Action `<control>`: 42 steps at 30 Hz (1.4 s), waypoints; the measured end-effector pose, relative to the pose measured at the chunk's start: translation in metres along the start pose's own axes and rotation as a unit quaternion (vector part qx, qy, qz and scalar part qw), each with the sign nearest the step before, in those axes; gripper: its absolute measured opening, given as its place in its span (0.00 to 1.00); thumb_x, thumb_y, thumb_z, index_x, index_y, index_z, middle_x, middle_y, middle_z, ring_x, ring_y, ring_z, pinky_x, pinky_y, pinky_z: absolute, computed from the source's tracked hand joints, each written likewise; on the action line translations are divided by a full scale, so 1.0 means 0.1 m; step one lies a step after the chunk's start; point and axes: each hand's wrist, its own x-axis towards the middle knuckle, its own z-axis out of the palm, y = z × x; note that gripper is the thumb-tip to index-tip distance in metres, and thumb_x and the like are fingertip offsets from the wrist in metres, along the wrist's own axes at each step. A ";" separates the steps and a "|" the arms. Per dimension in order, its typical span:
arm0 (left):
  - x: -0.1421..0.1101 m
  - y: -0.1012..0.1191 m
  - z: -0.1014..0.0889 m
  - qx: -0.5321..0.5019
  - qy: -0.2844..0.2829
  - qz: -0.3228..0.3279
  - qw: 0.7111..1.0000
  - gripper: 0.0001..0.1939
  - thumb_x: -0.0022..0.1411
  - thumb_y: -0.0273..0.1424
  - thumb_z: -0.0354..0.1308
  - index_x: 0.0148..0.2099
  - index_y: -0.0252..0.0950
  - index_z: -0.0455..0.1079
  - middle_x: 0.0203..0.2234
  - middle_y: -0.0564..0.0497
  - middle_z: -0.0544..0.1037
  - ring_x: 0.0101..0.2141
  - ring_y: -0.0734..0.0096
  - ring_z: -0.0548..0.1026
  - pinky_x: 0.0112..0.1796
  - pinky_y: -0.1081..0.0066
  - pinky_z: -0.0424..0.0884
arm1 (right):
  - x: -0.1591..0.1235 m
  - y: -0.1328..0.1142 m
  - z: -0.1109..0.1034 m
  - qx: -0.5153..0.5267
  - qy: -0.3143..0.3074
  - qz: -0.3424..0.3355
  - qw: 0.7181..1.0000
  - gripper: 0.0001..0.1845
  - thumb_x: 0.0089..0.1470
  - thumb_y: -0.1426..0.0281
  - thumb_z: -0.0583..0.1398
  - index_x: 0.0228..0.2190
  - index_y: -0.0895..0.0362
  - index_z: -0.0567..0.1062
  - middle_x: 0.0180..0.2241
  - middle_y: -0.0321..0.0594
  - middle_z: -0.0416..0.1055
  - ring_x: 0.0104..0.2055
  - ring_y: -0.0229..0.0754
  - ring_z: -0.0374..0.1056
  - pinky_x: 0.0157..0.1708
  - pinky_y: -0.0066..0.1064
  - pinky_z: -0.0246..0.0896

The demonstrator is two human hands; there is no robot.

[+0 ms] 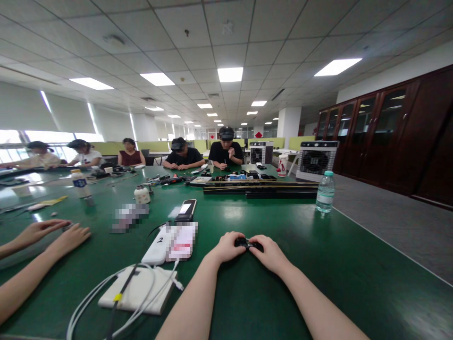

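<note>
Both of my hands rest on the green table around a small black object [247,243], straight ahead of me. My left hand [229,246] grips its left end, fingers curled over the far side. On its right end, my right hand [268,251] is closed in the same way, thumb turned inward. Only the middle of the object shows between my thumbs; its kind is too small and too covered to make out. To the left of my left hand lie a phone with a pink screen [181,242] and a white power bank [159,245] marked 2.
A white notebook [139,289] with cables over it lies at front left. Beyond it is a dark phone [186,210]. A water bottle [325,192] stands at right, near long black strips [260,190]. A co-worker's hands [58,236] are at far left; several people sit opposite.
</note>
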 end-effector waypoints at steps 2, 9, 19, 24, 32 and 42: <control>0.01 -0.01 0.01 -0.003 0.004 0.002 1.000 0.23 0.53 0.35 0.59 0.52 0.38 0.70 0.47 0.47 0.75 0.49 0.57 0.70 0.52 0.63 0.66 | 0.00 0.00 0.00 -0.004 -0.003 0.003 1.000 0.12 0.50 0.66 0.58 0.38 0.54 0.76 0.42 0.41 0.75 0.45 0.46 0.68 0.48 0.39 0.60; 0.02 -0.03 0.03 -0.008 0.005 0.010 1.000 0.22 0.53 0.35 0.59 0.52 0.37 0.71 0.46 0.46 0.76 0.48 0.58 0.71 0.51 0.64 0.66 | 0.00 -0.02 -0.01 -0.006 -0.010 0.010 1.000 0.12 0.50 0.67 0.58 0.38 0.53 0.77 0.42 0.41 0.75 0.45 0.47 0.68 0.49 0.39 0.60; 0.01 -0.02 0.02 -0.014 0.003 0.007 1.000 0.23 0.53 0.35 0.59 0.52 0.38 0.70 0.47 0.47 0.75 0.49 0.58 0.71 0.51 0.65 0.66 | 0.00 -0.02 -0.01 0.001 0.003 -0.002 1.000 0.11 0.49 0.68 0.59 0.36 0.53 0.76 0.41 0.41 0.75 0.45 0.46 0.68 0.48 0.39 0.60; 0.01 -0.01 0.01 -0.014 -0.001 0.000 1.000 0.23 0.53 0.35 0.59 0.52 0.38 0.70 0.46 0.47 0.76 0.48 0.57 0.72 0.51 0.65 0.67 | 0.00 -0.05 -0.03 0.021 0.024 -0.008 0.999 0.10 0.50 0.68 0.58 0.36 0.53 0.76 0.40 0.39 0.75 0.45 0.46 0.68 0.49 0.39 0.60; -0.01 0.04 -0.02 -0.015 -0.005 -0.003 1.000 0.23 0.53 0.35 0.59 0.52 0.38 0.70 0.47 0.47 0.76 0.48 0.57 0.72 0.50 0.64 0.67 | 0.02 -0.03 -0.05 0.084 0.098 0.038 0.991 0.13 0.50 0.65 0.57 0.38 0.53 0.75 0.41 0.41 0.75 0.46 0.46 0.69 0.50 0.40 0.61; -0.01 0.04 -0.02 -0.026 -0.008 -0.011 1.000 0.24 0.53 0.35 0.59 0.53 0.38 0.70 0.49 0.46 0.75 0.50 0.58 0.71 0.52 0.64 0.66 | 0.09 0.12 -0.05 0.190 0.179 0.059 0.964 0.16 0.48 0.60 0.59 0.37 0.55 0.73 0.38 0.43 0.76 0.44 0.46 0.71 0.47 0.40 0.64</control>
